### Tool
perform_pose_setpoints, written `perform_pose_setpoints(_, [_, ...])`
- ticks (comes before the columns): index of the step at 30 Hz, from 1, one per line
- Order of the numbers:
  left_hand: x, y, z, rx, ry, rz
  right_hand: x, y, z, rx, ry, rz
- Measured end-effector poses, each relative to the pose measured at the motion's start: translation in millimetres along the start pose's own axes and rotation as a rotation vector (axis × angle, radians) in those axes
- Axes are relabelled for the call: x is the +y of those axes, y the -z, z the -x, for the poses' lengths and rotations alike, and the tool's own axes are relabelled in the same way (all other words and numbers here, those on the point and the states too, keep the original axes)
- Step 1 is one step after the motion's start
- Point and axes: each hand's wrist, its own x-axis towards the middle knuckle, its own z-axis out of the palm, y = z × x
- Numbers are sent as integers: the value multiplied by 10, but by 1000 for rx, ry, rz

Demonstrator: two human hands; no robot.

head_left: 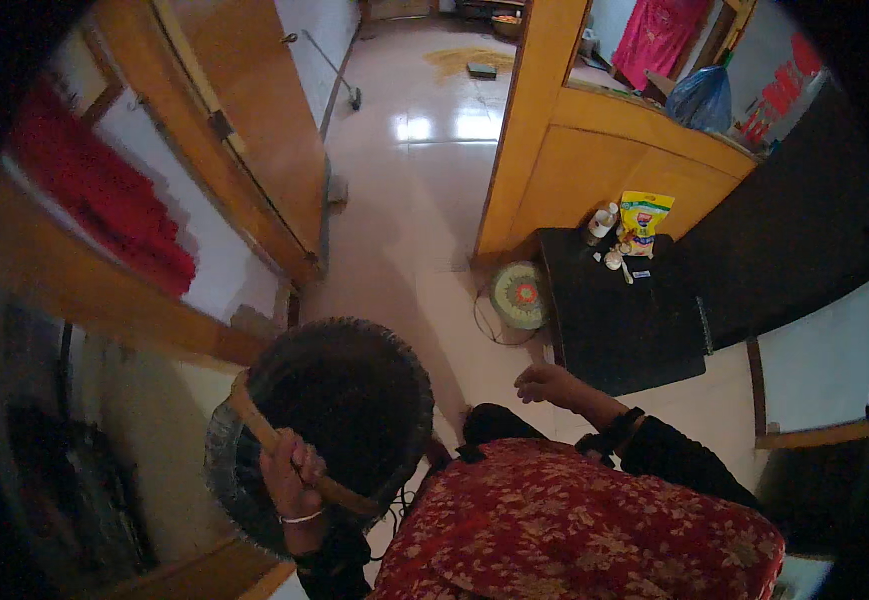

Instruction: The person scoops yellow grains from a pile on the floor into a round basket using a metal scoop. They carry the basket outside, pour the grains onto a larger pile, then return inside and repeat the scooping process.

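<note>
My left hand is wrapped around the tan curved handle of a large round dark basket. The basket has a rough, frayed-looking rim, and its inside is too dark to make out. It hangs at my left side, beside the red floral garment I wear. My right hand is held out in the air with loosely bent fingers and nothing visible in it. Nearest to it is a low black table.
On the table stand a pump bottle, a yellow packet and small items. A round patterned object with a cord sits on the floor beside it. A wooden door stands left of the doorway. Grain-like material lies spread beyond.
</note>
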Motion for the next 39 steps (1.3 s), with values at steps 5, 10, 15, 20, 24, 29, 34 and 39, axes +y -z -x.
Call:
perform_pose_setpoints(5, [133, -261, -543, 102, -70, -213, -209, -16, -34, -64, 15, -165])
perform_pose_setpoints(10, [-773, -28, 617, -82, -46, -210, 540, -144, 738, -150, 148, -183])
perform_pose_setpoints(15, [-1339, -376, 1020, -91, -109, -182, 617, 173, 1022, -154, 277, -219])
perform_pose_setpoints(20, [-1301, -613, 1003, -55, -151, -183, 314, 264, 858, -119, 359, -491])
perform_pose_setpoints(24, [-1226, -410, 1121, -110, -112, -70, 393, -56, 829, -61, 385, -540])
perform_pose_setpoints(29, [-1180, -169, 1099, -60, -125, -124, 504, -432, 663, -62, 316, -534])
perform_pose_setpoints(34, [-1080, 3, 1187, -63, -137, -170, 533, -676, 649, -64, 225, -413])
perform_pose_setpoints(39, [-1026, 122, 1149, -27, -171, -137, 533, -762, 711, -33, 216, -447])
